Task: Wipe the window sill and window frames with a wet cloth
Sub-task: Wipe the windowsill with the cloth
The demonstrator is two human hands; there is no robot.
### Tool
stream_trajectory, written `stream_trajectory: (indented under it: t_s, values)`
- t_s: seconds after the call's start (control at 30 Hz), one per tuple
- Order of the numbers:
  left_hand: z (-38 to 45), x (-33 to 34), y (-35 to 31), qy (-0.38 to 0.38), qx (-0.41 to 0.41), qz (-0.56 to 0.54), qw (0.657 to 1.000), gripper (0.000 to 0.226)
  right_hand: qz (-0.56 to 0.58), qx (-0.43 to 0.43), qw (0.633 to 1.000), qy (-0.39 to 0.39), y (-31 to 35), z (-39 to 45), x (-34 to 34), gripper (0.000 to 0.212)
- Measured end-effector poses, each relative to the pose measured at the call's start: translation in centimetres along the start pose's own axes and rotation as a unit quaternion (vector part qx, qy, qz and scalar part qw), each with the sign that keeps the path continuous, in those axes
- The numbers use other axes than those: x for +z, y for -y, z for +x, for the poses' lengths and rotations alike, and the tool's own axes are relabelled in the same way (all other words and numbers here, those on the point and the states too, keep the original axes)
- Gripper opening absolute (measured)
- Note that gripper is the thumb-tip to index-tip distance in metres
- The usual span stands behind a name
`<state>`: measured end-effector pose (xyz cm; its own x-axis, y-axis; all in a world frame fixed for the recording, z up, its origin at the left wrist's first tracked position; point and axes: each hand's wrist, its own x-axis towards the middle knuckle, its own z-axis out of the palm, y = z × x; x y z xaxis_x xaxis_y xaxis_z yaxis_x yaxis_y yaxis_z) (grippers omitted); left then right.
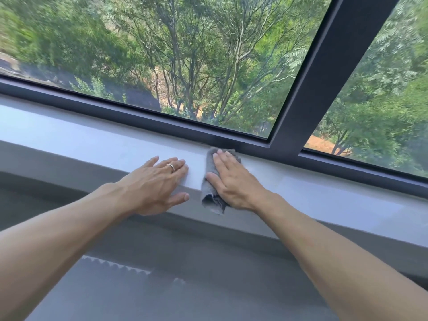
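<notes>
Two bare hands rest on a pale window sill [81, 137] that runs from the left edge down toward the lower right of the frame. The right hand [234, 179], just right of centre, presses flat with straight fingers on one grey cloth [209, 181]; nothing is clenched. The cloth's far end touches the dark window frame [129, 113] where the bottom rail meets one slanting upright bar, and its crumpled near end hangs over the sill's front edge. The left hand [157, 181], just beside the cloth but apart from it, lies open and flat, holding nothing, with one ring [171, 167] on a finger. Two glass panes show, the right one cut off by the frame edge; trees [196, 54] beyond blur toward the upper left. Most of the cloth is hidden under the right palm. Bare sill stretches left and right of the hands. Both forearms are cut off at the bottom corners.
</notes>
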<state>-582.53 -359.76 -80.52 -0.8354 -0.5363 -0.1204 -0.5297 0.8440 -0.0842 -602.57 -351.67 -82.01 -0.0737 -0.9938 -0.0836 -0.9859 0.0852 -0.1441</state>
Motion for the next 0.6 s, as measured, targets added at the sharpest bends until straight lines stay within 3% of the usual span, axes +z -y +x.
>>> stream_trajectory:
  t_s: [0.1,0.2,0.33,0.47,0.6]
  values:
    - [-0.5,0.2,0.4,-0.011,0.013,0.02,1.0,0.075,-0.032,-0.062,0.997,-0.024,3.8,0.6,1.5,0.073]
    - [-1.4,0.2,1.2,0.005,0.02,0.038,0.999,0.079,-0.104,-0.126,0.984,-0.075,1.1,-3.9,1.7,0.082]
    - [-1.8,0.3,1.3,0.001,0.024,0.026,0.999,0.078,-0.199,-0.114,0.96,-0.159,-1.0,-5.9,2.5,0.081]
    - [-1.4,0.9,1.0,-0.012,0.015,0.014,1.0,0.081,-0.144,-0.129,0.969,-0.151,3.4,-0.8,3.6,0.083]
    - [-1.3,1.1,1.2,-0.014,0.021,0.014,1.0,0.08,-0.19,-0.117,0.962,-0.156,-0.2,-5.2,3.1,0.08]
